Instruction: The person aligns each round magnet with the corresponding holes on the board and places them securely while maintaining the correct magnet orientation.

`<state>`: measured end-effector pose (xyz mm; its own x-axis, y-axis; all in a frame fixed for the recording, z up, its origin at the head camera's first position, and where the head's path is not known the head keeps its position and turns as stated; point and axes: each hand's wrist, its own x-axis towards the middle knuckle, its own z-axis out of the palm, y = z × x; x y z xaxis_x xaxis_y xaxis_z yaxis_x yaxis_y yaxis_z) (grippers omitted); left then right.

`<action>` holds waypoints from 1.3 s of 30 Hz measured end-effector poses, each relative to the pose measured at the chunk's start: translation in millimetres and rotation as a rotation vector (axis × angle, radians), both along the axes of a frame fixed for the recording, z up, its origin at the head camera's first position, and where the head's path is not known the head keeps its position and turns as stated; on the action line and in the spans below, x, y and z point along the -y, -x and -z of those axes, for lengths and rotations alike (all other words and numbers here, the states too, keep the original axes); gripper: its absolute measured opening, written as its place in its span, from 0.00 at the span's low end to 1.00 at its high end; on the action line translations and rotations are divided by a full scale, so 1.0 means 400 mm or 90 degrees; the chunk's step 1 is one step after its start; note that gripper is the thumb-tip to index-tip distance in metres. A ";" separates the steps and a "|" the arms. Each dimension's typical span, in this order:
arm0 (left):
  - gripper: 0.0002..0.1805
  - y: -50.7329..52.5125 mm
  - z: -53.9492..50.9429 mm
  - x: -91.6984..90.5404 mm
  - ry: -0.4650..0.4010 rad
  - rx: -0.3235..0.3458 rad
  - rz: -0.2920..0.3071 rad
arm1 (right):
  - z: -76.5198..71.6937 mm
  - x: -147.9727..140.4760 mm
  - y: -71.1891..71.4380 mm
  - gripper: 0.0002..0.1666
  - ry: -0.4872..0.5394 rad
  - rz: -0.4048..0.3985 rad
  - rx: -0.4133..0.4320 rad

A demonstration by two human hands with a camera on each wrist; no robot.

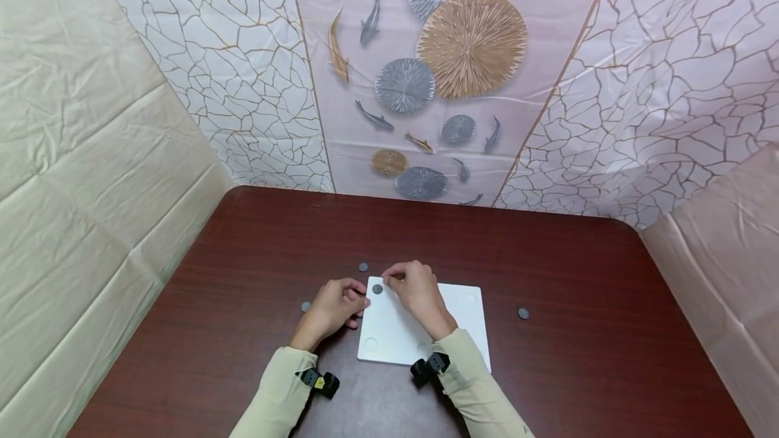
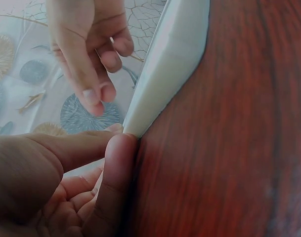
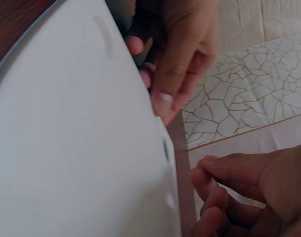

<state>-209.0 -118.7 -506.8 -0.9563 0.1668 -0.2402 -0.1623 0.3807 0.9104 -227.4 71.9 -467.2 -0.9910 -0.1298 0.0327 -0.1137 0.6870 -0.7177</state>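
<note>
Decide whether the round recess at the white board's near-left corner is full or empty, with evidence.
Empty: the head view shows the recess bare and white, while a grey disc sits at the far-left corner.

A white, recessed board (image 1: 395, 330) lies flat, a grey disc (image 1: 377, 289) at its far-left corner; three other discs (image 1: 523, 313) lie around the board.

Head camera looks forward and down across the table (image 1: 572, 370); both wrist cameras sit close, tilted along the white board (image 1: 395, 326); those two share it, the left hand (image 1: 332, 307) and right hand (image 1: 418, 291).
</note>
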 end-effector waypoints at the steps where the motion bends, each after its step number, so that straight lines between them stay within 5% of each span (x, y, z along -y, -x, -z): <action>1: 0.11 0.000 0.000 0.000 0.000 -0.002 0.001 | -0.005 -0.003 -0.001 0.04 0.003 -0.003 -0.001; 16: 0.11 -0.003 0.001 -0.001 0.016 -0.005 0.001 | -0.079 -0.055 -0.035 0.06 0.019 0.006 -0.012; 39: 0.10 -0.006 -0.005 -0.001 0.004 -0.005 0.002 | -0.143 -0.144 -0.089 0.02 0.002 0.020 -0.036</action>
